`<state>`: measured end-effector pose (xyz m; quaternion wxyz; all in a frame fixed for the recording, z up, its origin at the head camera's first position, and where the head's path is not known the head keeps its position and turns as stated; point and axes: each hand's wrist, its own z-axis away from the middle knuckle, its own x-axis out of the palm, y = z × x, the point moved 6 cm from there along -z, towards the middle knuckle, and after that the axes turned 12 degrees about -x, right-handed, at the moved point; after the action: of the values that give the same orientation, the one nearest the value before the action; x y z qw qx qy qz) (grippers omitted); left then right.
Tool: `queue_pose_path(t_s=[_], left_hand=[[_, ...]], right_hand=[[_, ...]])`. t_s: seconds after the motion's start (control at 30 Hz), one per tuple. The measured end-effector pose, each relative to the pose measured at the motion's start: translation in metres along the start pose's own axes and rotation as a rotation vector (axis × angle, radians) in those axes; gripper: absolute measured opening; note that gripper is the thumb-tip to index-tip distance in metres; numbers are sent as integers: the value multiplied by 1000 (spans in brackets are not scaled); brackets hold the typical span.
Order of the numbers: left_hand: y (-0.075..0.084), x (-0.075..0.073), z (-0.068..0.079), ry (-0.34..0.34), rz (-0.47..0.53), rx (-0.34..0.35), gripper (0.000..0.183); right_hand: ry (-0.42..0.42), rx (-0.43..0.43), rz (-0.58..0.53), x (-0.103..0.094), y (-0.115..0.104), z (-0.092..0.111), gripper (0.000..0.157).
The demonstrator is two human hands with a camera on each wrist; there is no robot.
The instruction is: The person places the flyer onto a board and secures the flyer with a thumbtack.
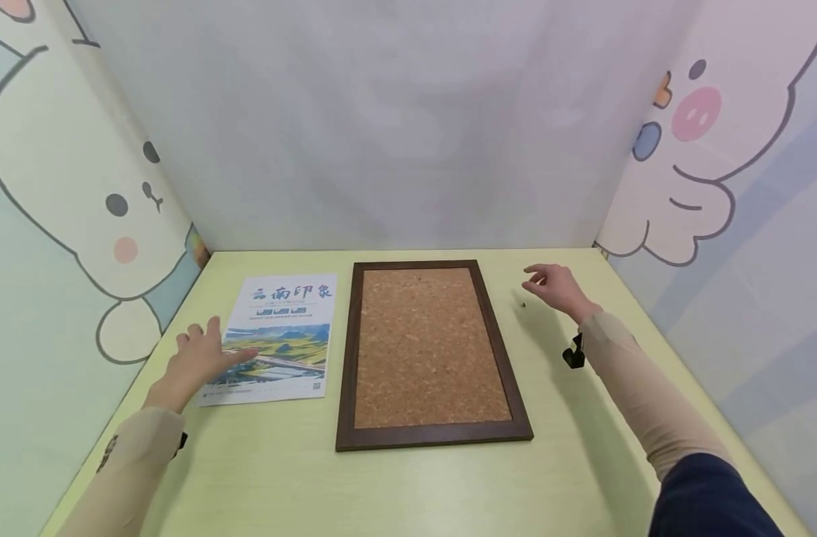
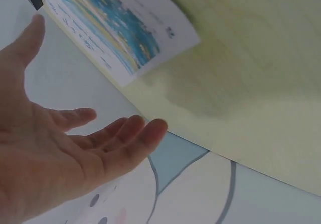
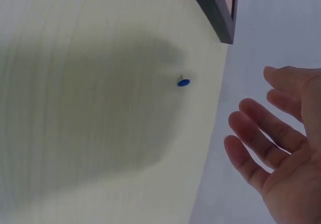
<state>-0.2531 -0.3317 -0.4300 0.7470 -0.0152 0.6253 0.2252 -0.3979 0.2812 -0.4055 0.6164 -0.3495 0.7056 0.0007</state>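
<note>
A printed poster (image 1: 284, 335) with a landscape picture lies on the left of the table. Above its left edge hovers my left hand (image 1: 203, 362), fingers spread and holding nothing; the left wrist view shows the poster's corner (image 2: 175, 38) slightly raised. On the right, my right hand (image 1: 557, 287) hangs above the table with loosely bent fingers and nothing in them. Below it lies a small blue thumbtack (image 3: 183, 82), pin pointing up at a slant in the right wrist view. Between the hands rests a cork board (image 1: 431, 350) in a dark brown wooden frame.
The pale yellow-green table (image 1: 422, 492) meets a plain light curtain-like wall (image 1: 382, 134) at the back. Side walls with cartoon animals (image 1: 690, 171) stand close on the left and right. The framed board takes up the table's middle.
</note>
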Motion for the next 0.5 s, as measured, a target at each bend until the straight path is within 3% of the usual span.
queue_pose_path(t_s=[0.1, 0.27, 0.5], left_hand=[[-16, 5, 2, -93, -9, -81, 120], [-33, 11, 5, -159, -4, -166, 118], [-42, 16, 7, -218, -10, -186, 117]], right_hand=[[-26, 23, -35, 8, 13, 6, 38], [-84, 60, -87, 20, 27, 13, 38], [-126, 78, -122, 29, 32, 17, 33]])
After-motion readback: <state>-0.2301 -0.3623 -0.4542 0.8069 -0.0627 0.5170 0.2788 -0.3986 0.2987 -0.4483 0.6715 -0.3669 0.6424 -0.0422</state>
